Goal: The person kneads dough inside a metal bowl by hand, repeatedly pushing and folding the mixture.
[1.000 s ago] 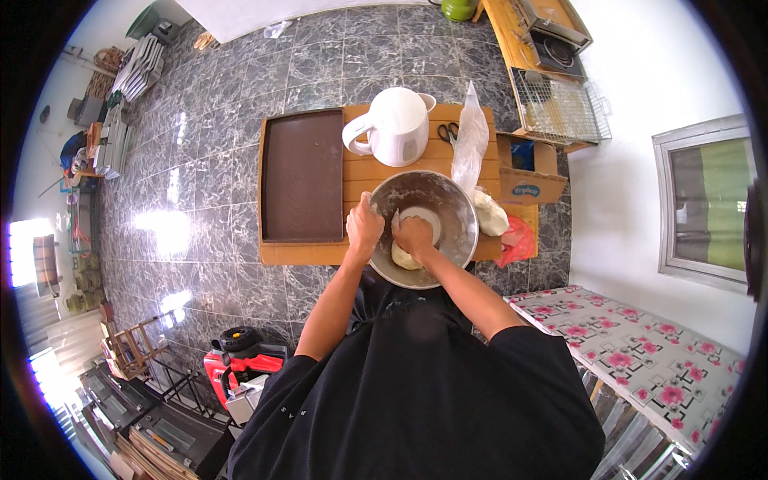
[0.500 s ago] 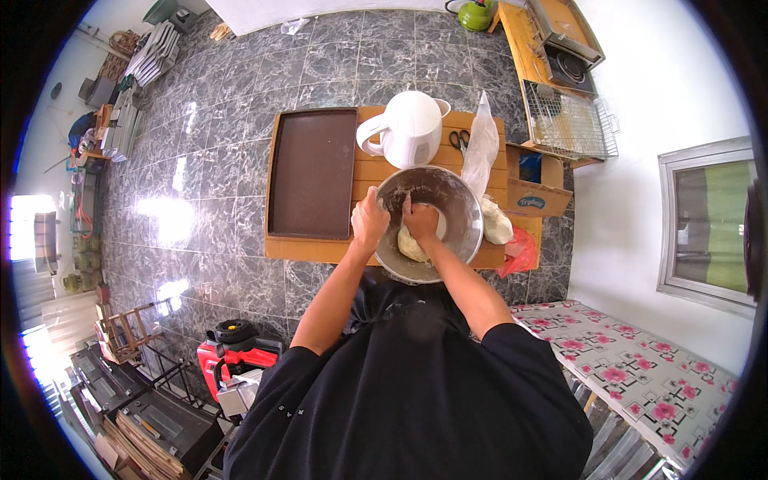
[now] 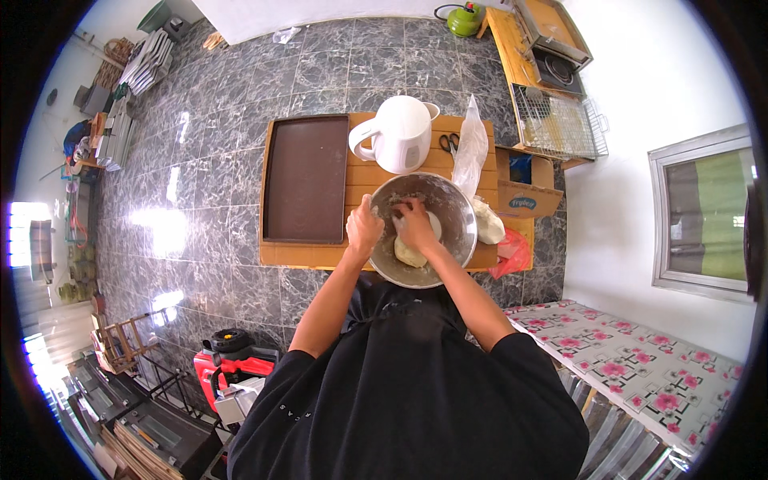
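Note:
A deep metal bowl (image 3: 458,232) stands at the near edge of the low wooden table, dusted with flour inside. My left hand (image 3: 365,226) is closed on the bowl's left rim. Inside, my right hand (image 3: 415,226) reaches toward the far left wall with its fingers apart; the fingertips are close to the floury residue there. A pale lump of dough (image 3: 410,254) lies at the bottom below my right wrist, partly hidden by the forearm. Just right of the bowl sits a bag of pale dough or flour (image 3: 487,225).
A dark baking tray (image 3: 307,180) covers the table's left part. Behind the bowl stand a white pitcher (image 3: 402,134), black-handled scissors (image 3: 450,142) and a clear plastic bag (image 3: 472,148). A cardboard box (image 3: 531,198) and a red plastic bag (image 3: 512,254) are at the right.
My right hand has gone from a closed, thumb-up shape to spread fingers and shifted slightly left in the bowl. My left hand keeps its hold on the rim.

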`<action>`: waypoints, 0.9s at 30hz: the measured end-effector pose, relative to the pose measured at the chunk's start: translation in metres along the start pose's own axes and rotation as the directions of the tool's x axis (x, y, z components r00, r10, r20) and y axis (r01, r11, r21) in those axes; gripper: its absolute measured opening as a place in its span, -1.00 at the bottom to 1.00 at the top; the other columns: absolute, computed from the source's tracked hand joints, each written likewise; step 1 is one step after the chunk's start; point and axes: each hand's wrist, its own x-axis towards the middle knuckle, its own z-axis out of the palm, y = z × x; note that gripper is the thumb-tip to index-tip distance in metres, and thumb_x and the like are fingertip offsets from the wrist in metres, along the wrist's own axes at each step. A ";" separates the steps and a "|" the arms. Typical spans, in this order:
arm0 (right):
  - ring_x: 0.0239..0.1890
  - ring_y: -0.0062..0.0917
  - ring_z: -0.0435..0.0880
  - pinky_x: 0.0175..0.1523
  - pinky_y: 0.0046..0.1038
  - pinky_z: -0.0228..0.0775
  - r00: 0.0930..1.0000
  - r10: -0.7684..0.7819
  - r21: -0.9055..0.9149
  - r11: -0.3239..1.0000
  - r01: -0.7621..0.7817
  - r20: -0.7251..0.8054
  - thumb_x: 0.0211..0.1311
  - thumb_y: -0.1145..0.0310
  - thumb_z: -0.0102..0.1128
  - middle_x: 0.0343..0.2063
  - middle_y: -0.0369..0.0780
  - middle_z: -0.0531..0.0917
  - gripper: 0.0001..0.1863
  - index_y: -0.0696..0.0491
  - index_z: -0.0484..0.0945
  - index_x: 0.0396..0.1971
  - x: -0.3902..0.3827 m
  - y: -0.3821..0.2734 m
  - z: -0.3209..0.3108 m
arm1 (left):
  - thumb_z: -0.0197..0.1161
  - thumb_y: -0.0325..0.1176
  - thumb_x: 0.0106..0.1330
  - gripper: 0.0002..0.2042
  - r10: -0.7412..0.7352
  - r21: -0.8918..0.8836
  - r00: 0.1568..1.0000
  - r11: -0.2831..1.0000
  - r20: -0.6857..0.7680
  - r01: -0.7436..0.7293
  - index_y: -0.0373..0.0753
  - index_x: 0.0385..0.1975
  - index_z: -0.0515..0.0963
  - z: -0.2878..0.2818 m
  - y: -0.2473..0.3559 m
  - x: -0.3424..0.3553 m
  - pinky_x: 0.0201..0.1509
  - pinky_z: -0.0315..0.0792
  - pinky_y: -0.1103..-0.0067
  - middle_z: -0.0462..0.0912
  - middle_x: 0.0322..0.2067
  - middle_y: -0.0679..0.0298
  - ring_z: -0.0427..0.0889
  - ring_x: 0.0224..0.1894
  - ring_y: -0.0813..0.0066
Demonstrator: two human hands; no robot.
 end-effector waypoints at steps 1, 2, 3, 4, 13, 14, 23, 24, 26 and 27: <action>0.33 -0.09 0.20 0.35 -0.11 0.12 0.988 0.023 -0.030 0.999 -0.018 0.151 0.26 0.28 0.14 0.28 -0.07 0.23 -0.56 -0.01 0.41 0.14 -0.010 -0.007 -0.006 | 0.13 -0.49 0.04 -0.55 -0.017 -0.020 1.000 1.000 -0.010 0.017 -0.28 0.03 0.43 -0.002 0.002 0.000 -0.19 0.47 0.07 0.65 -0.39 -0.14 0.62 -0.31 -0.21; 0.33 -0.09 0.20 0.35 -0.11 0.12 0.988 0.025 -0.034 0.999 -0.020 0.149 0.26 0.28 0.14 0.28 -0.07 0.23 -0.56 -0.01 0.41 0.14 -0.022 -0.003 0.000 | 0.14 -0.49 0.04 -0.54 -0.027 -0.038 0.999 0.999 -0.019 0.027 -0.30 0.04 0.43 -0.003 0.004 0.002 -0.19 0.47 0.07 0.65 -0.38 -0.15 0.62 -0.30 -0.20; 0.29 -0.06 0.24 0.33 -0.11 0.15 0.988 -0.096 -0.208 0.971 0.120 0.123 0.26 0.23 0.12 0.28 -0.06 0.24 -0.52 -0.02 0.39 0.18 -0.034 -0.001 0.007 | 0.14 -0.49 0.04 -0.54 -0.026 -0.041 0.999 0.999 -0.018 0.025 -0.30 0.04 0.43 -0.005 0.006 0.004 -0.19 0.47 0.07 0.65 -0.38 -0.15 0.62 -0.30 -0.20; 0.26 -0.04 0.29 0.30 -0.11 0.19 0.968 -0.219 -0.375 0.893 0.248 0.120 0.27 0.19 0.09 0.27 -0.06 0.26 -0.48 -0.03 0.37 0.22 -0.041 0.002 0.013 | 0.14 -0.49 0.05 -0.54 -0.012 -0.032 1.000 0.999 -0.015 0.012 -0.29 0.04 0.44 -0.007 0.006 0.005 -0.18 0.48 0.08 0.65 -0.37 -0.14 0.63 -0.28 -0.19; 0.10 -0.21 0.39 0.17 0.04 0.15 0.884 -0.090 0.087 0.995 0.056 0.459 0.01 0.14 0.34 -0.16 -0.25 0.57 -0.69 -0.04 0.61 -0.25 -0.031 -0.026 -0.047 | 0.16 -0.45 0.07 -0.59 -0.049 0.008 0.999 0.999 0.001 0.049 -0.24 -0.01 0.45 -0.015 0.003 0.009 -0.15 0.49 0.11 0.65 -0.38 -0.13 0.63 -0.26 -0.18; 0.05 -0.25 0.40 0.16 -0.03 0.15 0.889 -0.103 0.008 0.994 0.111 0.447 -0.07 0.16 0.40 -0.20 -0.27 0.56 -0.71 -0.07 0.61 -0.33 -0.033 -0.029 -0.054 | 0.16 -0.44 0.07 -0.60 -0.054 0.004 0.999 0.999 -0.007 0.054 -0.22 -0.02 0.45 -0.016 0.003 0.009 -0.15 0.48 0.10 0.65 -0.38 -0.13 0.62 -0.26 -0.19; -0.01 -0.35 0.47 0.14 -0.14 0.12 0.926 -0.089 -0.279 0.939 0.202 0.368 -0.15 0.09 0.36 -0.29 -0.29 0.58 -0.73 -0.10 0.67 -0.44 -0.043 -0.020 -0.096 | 0.16 -0.45 0.05 -0.68 -0.032 -0.049 0.999 0.998 0.004 0.032 -0.21 -0.14 0.41 -0.024 0.002 0.011 -0.17 0.46 0.08 0.65 -0.39 -0.11 0.61 -0.26 -0.20; -0.06 -0.33 0.54 0.12 -0.15 0.19 0.908 -0.007 -0.321 0.934 0.155 0.419 -0.15 0.04 0.34 -0.33 -0.26 0.63 -0.70 -0.07 0.68 -0.47 -0.041 -0.021 -0.099 | 0.16 -0.45 0.05 -0.68 -0.033 -0.049 0.999 0.998 0.004 0.033 -0.21 -0.14 0.41 -0.024 0.002 0.010 -0.17 0.46 0.08 0.65 -0.39 -0.11 0.61 -0.26 -0.20; -0.13 -0.30 0.60 0.06 -0.14 0.29 0.870 0.080 -0.340 0.935 0.104 0.487 -0.12 0.00 0.31 -0.38 -0.21 0.66 -0.68 -0.05 0.69 -0.51 -0.034 -0.016 -0.105 | 0.15 -0.45 0.05 -0.64 -0.023 -0.020 1.000 1.000 -0.012 0.023 -0.21 -0.08 0.43 -0.022 0.004 0.008 -0.17 0.46 0.09 0.65 -0.39 -0.11 0.61 -0.26 -0.18; -0.21 -0.27 0.67 -0.01 -0.14 0.38 0.819 0.165 -0.363 0.930 0.056 0.549 -0.10 -0.03 0.28 -0.43 -0.15 0.70 -0.65 -0.03 0.70 -0.55 -0.032 -0.015 -0.107 | 0.15 -0.45 0.05 -0.64 -0.022 -0.019 1.000 1.000 -0.010 0.022 -0.21 -0.08 0.43 -0.022 0.005 0.007 -0.17 0.46 0.09 0.65 -0.39 -0.11 0.61 -0.26 -0.18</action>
